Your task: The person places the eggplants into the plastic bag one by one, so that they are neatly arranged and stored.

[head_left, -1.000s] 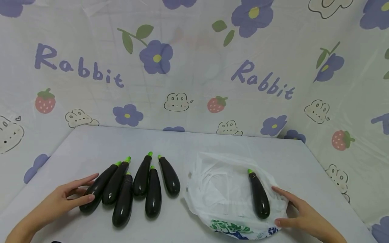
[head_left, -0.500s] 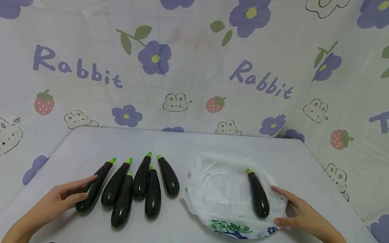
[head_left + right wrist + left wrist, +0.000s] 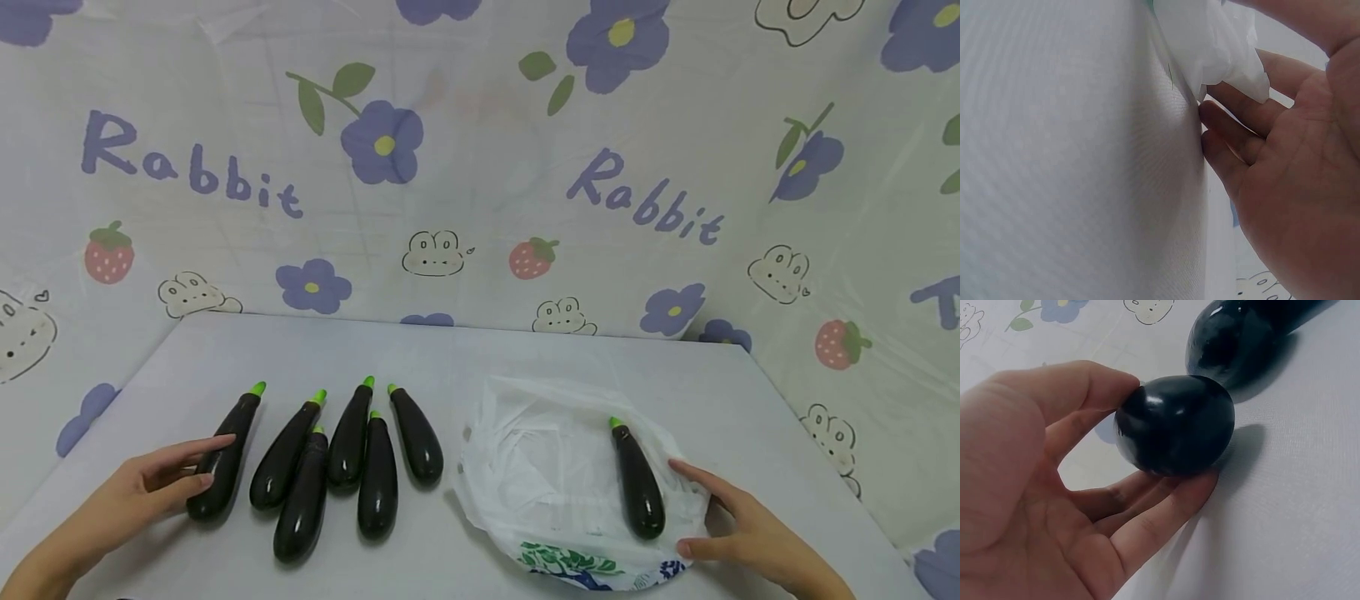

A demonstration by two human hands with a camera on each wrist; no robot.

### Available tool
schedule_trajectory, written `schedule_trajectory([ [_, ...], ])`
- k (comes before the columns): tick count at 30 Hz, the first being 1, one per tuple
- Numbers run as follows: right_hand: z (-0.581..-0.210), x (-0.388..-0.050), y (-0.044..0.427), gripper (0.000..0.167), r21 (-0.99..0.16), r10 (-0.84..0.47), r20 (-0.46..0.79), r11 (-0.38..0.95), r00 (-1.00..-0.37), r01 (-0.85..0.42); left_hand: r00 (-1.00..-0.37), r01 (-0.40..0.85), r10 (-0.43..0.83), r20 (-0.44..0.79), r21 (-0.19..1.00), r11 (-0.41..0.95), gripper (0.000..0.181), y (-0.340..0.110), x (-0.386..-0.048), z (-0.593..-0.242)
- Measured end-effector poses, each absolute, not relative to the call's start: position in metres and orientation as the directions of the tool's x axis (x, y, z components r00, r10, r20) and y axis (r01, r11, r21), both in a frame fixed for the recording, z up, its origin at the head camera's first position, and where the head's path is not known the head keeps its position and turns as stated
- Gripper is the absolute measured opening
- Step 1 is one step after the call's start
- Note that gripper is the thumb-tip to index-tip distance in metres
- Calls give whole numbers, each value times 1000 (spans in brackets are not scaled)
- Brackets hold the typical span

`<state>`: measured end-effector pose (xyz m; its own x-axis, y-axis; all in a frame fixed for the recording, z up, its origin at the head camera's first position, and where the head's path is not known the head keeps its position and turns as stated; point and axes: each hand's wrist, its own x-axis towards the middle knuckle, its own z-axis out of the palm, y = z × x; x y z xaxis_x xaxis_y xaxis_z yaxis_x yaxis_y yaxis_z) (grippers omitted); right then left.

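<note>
At the left of the table, my left hand [image 3: 142, 492] pinches a dark eggplant [image 3: 228, 454] with a green stem tip, thumb on one side and fingers on the other. The left wrist view shows the rounded end of that eggplant [image 3: 1175, 428] between the thumb and fingers. A white plastic bag [image 3: 540, 467] with green and blue print is spread out at the right. One eggplant [image 3: 640, 483] lies within the bag's outline. My right hand [image 3: 757, 533] rests at the bag's right edge, thumb and fingers spread apart; in the right wrist view, the bag [image 3: 1210, 44] touches the fingers.
Several more eggplants [image 3: 377, 479] lie between the left hand and the bag, the nearest eggplant [image 3: 285, 454] just right of the held one. The white table [image 3: 450, 350] meets a printed cloth backdrop [image 3: 465, 150] behind.
The left hand has drawn its eggplant left, apart from its neighbour, and turned it more upright in view. The right hand and the bag stay in place.
</note>
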<state>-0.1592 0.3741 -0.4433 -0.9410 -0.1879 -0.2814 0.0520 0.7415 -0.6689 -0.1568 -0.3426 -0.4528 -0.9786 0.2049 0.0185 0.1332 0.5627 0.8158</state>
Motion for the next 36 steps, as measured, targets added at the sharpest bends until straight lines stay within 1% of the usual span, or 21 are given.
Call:
schedule_trajectory([
  [8, -442, -159, 371, 102, -663, -174, -302, 745, -937, 75, -981, 89, 191, -22, 829, 552, 51, -343, -156, -452],
  [15, -442, -157, 374, 100, -597, -175, -275, 802, -945, 25, -980, 83, 197, -36, 820, 567, 52, -340, -160, -450],
  [21, -442, -155, 375, 99, -625, -202, -243, 780, -949, -6, -979, 60, 194, -61, 823, 564, 53, -340, -162, -449],
  [28, -445, -158, 375, 103, -618, -171, -283, 785, -944, 43, -978, 51, 197, -69, 837, 545, 53, -340, -158, -450],
  [36, -445, -160, 373, 103, -629, -180, -275, 776, -944, 36, -977, 40, 196, -78, 844, 535, 54, -342, -156, -450],
])
